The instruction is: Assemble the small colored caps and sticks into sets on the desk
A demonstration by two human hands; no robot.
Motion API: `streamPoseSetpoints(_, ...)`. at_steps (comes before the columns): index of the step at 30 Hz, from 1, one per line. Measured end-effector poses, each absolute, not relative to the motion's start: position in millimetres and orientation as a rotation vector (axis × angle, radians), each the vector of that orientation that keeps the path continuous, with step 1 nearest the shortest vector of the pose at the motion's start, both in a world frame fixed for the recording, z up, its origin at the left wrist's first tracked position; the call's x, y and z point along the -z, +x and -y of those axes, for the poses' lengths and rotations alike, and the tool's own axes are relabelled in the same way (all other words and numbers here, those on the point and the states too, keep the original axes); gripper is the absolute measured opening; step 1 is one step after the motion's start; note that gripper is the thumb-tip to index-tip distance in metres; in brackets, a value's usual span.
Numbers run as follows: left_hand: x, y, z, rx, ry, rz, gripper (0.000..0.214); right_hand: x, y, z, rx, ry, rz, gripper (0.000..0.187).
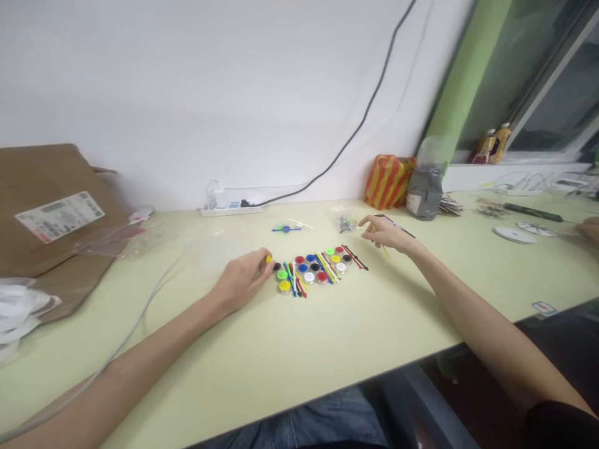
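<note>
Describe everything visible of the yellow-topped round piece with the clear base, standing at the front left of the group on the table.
The yellow-topped round piece has a bright yellow disc with a small raised centre over a clear base; both look plastic. It stands yellow side up on the pale green table, in front of a bright green-topped round piece and left of thin, coloured arrow-shaped strips. The left hand isn't touching it; strip contact is unclear.

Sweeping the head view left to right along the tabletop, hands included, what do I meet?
Brown cardboard → left hand → round colored pieces → right hand → nearer white disc → another person's hand.
</note>
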State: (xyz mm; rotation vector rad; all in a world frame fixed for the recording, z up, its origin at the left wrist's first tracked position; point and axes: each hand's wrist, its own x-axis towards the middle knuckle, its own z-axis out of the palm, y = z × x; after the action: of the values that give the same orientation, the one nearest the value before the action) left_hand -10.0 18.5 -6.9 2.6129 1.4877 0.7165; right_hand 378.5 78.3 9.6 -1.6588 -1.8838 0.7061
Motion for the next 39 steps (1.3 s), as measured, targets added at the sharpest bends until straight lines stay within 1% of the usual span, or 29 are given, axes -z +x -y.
streamPoseSetpoints(3,8,-10,-21,-0.66,2.688,-1.489,0.029,-7,371,-76,-0.769,-1.527,1.909,0.035)
streamPoseSetpoints(6,11,-11,-23,-0.615,2.762,-1.49,0.031,-6,366,-74,-0.719,-1.526,2.002,0.035)
streamPoseSetpoints(8,12,-12,-24,-0.602,2.78,-1.494,0.031,-8,367,-74,-0.639,-1.559,2.083,0.032)
streamPoseSetpoints(11,12,-13,-25,-0.616,2.78,-1.488,0.031,-14,374,-75,-0.604,-1.593,2.229,0.019)
streamPoseSetpoints(13,11,-12,-25,-0.625,2.772,-1.48,0.031,-18,379,-75,-0.685,-1.581,2.324,0.014)
streamPoseSetpoints(15,10,-11,-25,-0.612,2.768,-1.477,0.03,-20,382,-75,-0.817,-1.557,2.372,0.013)
streamPoseSetpoints(17,9,-11,-25,-0.594,2.766,-1.483,0.03,-19,383,-75,-0.92,-1.569,2.35,0.012)
streamPoseSetpoints(19,9,-11,-24,-0.58,2.766,-1.488,0.03,-17,381,-77,-0.938,-1.599,2.291,0.011)
streamPoseSetpoints(22,10,-11,-25,-0.569,2.772,-1.485,0.031,-14,377,-77,-0.908,-1.597,2.23,0.011)
streamPoseSetpoints(30,12,-14,-26,-0.596,2.785,-1.461,0.03,-17,372,-73,-0.992,-1.498,2.209,0.022)
streamPoseSetpoints(32,12,-14,-26,-0.598,2.787,-1.46,0.03,-15,372,-74,-0.945,-1.499,2.209,0.022)
streamPoseSetpoints(35,14,-13,-26,-0.617,2.772,-1.472,0.031,-10,369,-75,-0.783,-1.444,2.164,0.02)
streamPoseSetpoints(39,15,-12,-26,-0.634,2.746,-1.488,0.032,-1,342,-83,-0.456,-1.369,2.181,0.02)
